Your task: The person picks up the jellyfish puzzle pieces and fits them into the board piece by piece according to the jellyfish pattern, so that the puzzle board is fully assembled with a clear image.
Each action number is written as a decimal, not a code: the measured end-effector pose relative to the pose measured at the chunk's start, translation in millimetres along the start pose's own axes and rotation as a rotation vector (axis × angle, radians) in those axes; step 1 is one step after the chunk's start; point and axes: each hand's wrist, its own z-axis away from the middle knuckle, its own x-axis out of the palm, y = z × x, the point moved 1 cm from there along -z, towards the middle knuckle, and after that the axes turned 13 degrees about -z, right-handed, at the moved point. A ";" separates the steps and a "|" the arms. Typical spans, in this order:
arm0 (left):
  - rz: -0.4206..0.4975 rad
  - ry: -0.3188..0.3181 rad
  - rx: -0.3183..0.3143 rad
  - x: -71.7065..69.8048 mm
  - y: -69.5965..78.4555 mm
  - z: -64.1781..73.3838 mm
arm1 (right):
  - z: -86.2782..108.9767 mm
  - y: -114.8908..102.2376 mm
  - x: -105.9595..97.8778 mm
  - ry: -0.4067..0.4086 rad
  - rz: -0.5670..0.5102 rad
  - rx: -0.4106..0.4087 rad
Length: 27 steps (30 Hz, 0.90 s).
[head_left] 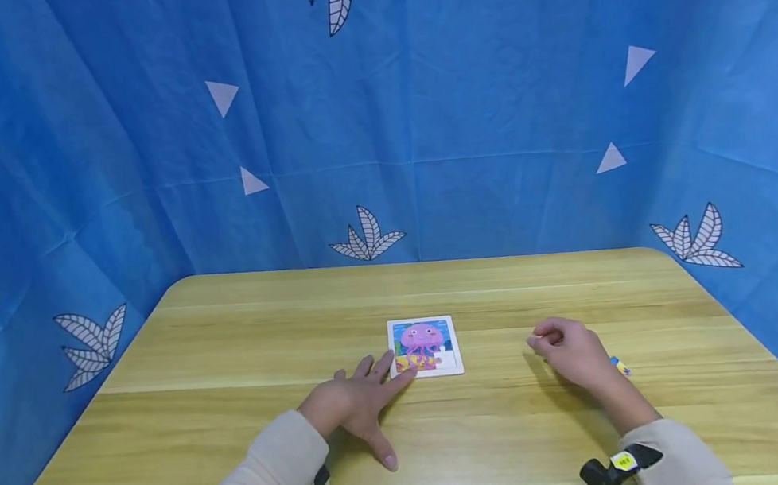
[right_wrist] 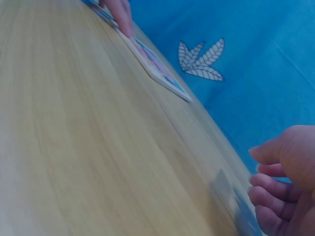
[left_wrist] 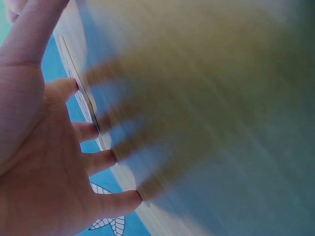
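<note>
A small square jigsaw puzzle (head_left: 423,338) with a white frame shows a pink jellyfish in the head view. Its near right corner is bare white in the shape of a piece. My left hand (head_left: 362,402) lies with fingers spread at its left side, fingertips on the frame's edge and the thumb out on the table. My right hand (head_left: 572,351) hovers to the right of the puzzle, fingers loosely curled. In the right wrist view nothing shows between the thumb and fingers of this hand (right_wrist: 283,182). A loose blue and yellow puzzle piece (head_left: 620,366) lies beside the right wrist.
The wooden table (head_left: 262,329) carries the puzzle. Blue cloth (head_left: 488,103) with leaf and triangle prints hangs behind and along both sides. A black strap with a camera (head_left: 613,471) sits on the right wrist.
</note>
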 end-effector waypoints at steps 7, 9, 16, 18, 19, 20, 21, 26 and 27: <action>0.004 -0.004 0.003 -1.1 0.7 -0.3 | 6.2 9.8 -19.2 0.024 0.032 0.032; 0.009 -0.005 0.002 -0.9 0.7 -0.3 | 8.2 13.4 -24.6 0.034 0.044 0.036; 0.011 -0.008 -0.002 1.3 -0.2 0.1 | 17.4 24.3 -40.6 0.067 0.076 0.054; 0.010 -0.006 0.000 1.4 -0.4 -0.4 | 20.0 26.9 -44.6 0.076 0.084 0.070; 0.013 -0.005 0.001 1.3 -0.5 -0.7 | 21.2 28.1 -46.7 0.079 0.090 0.079; 0.013 -0.004 0.001 1.2 -0.6 -1.0 | 22.3 29.5 -49.0 0.082 0.096 0.090; 0.013 -0.003 0.002 1.1 -0.8 -1.2 | 23.5 30.5 -51.2 0.081 0.097 0.102; 0.012 -0.002 0.000 0.7 -1.3 -1.4 | 28.5 37.4 -61.1 0.083 0.104 0.147; 0.011 0.000 0.000 0.5 -1.3 -1.2 | 29.1 38.9 -62.8 0.081 0.103 0.155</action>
